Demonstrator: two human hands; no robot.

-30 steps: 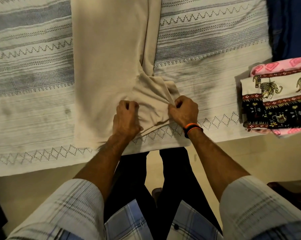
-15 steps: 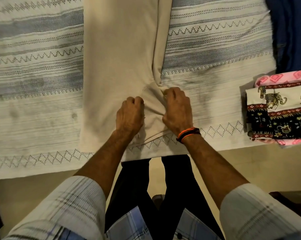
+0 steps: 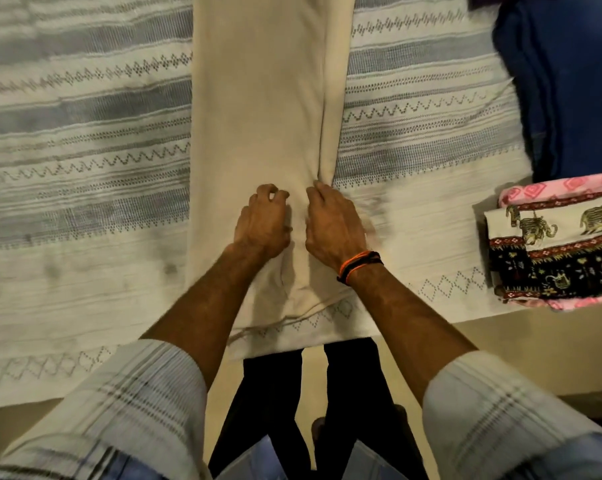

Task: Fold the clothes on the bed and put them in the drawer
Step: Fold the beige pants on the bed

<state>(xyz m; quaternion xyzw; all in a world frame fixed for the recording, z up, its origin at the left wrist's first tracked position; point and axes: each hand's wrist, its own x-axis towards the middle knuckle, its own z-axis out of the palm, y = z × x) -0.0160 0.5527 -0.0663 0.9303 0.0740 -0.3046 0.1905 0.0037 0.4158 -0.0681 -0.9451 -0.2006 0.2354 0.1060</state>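
While both hands sit on the beige trousers [image 3: 261,109], fabric lies lengthwise on the bed [image 3: 85,161].
Head view: left hand [image 3: 263,221] fingers curled, pinching cloth; right hand [image 3: 332,223] gripping the folded edge beside it. Folded elephant-print cloth [image 3: 552,251] on a pink one at the bed's right edge, well apart; dark blue garment [image 3: 566,88] beyond.

Bedspread [image 3: 85,202] left lies bare; folded stack [image 3: 552,247] crowds right.
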